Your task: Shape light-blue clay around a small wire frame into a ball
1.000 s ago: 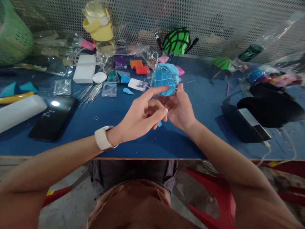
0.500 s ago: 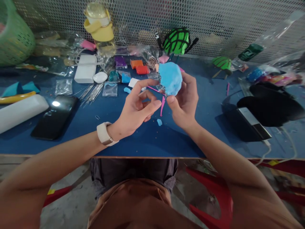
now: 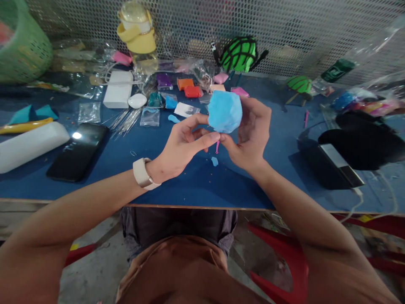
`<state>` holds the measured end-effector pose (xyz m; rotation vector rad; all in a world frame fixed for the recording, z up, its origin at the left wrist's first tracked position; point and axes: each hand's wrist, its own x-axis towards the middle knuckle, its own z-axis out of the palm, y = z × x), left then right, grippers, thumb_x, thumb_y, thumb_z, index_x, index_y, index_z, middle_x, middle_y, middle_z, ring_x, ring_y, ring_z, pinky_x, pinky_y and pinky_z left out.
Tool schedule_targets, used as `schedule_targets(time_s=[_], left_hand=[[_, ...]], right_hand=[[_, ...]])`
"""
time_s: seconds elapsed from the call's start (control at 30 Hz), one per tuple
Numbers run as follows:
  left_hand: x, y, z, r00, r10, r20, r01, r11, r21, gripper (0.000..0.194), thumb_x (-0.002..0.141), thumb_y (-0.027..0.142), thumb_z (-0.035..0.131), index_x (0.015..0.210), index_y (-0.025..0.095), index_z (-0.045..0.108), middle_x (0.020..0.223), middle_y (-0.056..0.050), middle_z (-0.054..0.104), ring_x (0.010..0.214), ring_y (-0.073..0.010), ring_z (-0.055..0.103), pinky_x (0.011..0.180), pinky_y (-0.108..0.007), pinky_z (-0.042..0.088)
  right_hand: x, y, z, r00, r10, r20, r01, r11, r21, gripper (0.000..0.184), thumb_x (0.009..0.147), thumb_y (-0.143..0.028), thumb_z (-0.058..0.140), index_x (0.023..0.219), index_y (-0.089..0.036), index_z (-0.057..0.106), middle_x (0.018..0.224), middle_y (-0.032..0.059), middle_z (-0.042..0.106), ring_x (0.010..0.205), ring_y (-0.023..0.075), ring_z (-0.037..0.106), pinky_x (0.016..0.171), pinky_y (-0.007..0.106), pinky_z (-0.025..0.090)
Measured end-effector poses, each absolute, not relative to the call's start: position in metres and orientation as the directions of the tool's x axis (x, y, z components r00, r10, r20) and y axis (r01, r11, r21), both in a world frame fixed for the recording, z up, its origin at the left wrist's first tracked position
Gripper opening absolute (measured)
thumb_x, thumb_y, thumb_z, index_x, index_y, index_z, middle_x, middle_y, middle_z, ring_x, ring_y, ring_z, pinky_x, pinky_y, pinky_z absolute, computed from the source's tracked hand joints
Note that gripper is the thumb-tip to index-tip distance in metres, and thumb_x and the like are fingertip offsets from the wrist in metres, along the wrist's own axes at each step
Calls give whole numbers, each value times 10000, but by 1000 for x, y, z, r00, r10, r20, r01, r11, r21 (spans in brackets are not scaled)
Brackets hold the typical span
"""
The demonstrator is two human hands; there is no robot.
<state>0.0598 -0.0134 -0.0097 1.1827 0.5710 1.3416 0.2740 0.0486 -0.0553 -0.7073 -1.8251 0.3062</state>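
Observation:
A light blue clay dome [image 3: 225, 111] is held up over the blue table [image 3: 196, 181] between both hands. My right hand [image 3: 251, 131] cups it from the right, fingers curled round its back and thumb under its lower edge. My left hand [image 3: 185, 145], with a pale watch on the wrist, pinches at the dome's lower left edge with thumb and forefinger. A thin pink stick [image 3: 217, 147] shows just below the pinch. A small scrap of blue clay [image 3: 214, 161] lies on the table under the hands.
A black phone [image 3: 79, 150], a white roll [image 3: 30, 145] and a bundle of wires [image 3: 123, 120] lie at left. Clay packets [image 3: 190, 89] and green netted figures [image 3: 238, 52] line the mesh wall behind. A black device [image 3: 330, 164] sits at right. A green basket [image 3: 22, 46] stands far left.
The dome has been turned over: its wire-frame side faced me a second ago, its smooth clay side does now. Both hands have closed in on its lower edge.

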Motion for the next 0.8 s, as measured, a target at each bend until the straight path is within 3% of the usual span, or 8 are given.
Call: schedule_targets(time_s=[0.13,0.3,0.43,0.6,0.7,0.8], left_hand=[[59,-15,-6,240,949,205,-416,-90,905,428,794,539,1151,993,257,899,962,-18,745,744,-122,567,635,-298,511],[58,-15,-2,330,934,139,-416,11,909,452,752,597,1158,909,272,885,764,35,580,655,-107,406,562,-296,393],[61,-15,-4,298,945,137,-417,-1,909,510,747,665,1145,812,261,840,715,30,609,630,-102,390,547,-298,336],[62,-16,-2,309,936,167,-399,-32,917,605,749,647,1151,685,236,712,626,59,472,582,-81,292,523,-300,271],[61,-15,1,301,940,161,-393,-32,919,647,724,671,1159,681,232,686,635,64,420,585,-81,283,514,-301,265],[61,-14,1,278,945,174,-408,-48,912,651,720,678,1163,698,224,698,674,65,410,589,-71,293,501,-280,286]], right_hand=[[274,49,-56,-219,618,755,377,767,-518,963,991,-986,656,1797,-498,455,1719,148,635,1734,512,569,1362,729,590],[274,46,-58,-220,642,735,423,741,-521,1003,980,-991,678,1833,-553,386,1720,117,630,1723,505,573,1329,742,622],[270,38,-56,-225,681,697,384,719,-579,1085,923,-996,769,1823,-486,439,1731,145,621,1739,538,547,1342,733,616],[265,31,-48,-222,644,732,211,765,-609,834,981,-922,792,1682,-529,568,1664,92,699,1608,472,693,1313,698,650],[263,27,-38,-237,696,678,249,718,-650,839,982,-940,754,1645,-456,583,1641,125,716,1554,471,723,1268,687,668],[262,25,-29,-238,732,639,244,682,-690,752,1035,-935,649,1553,-392,609,1547,150,780,1372,423,799,1138,626,710]])
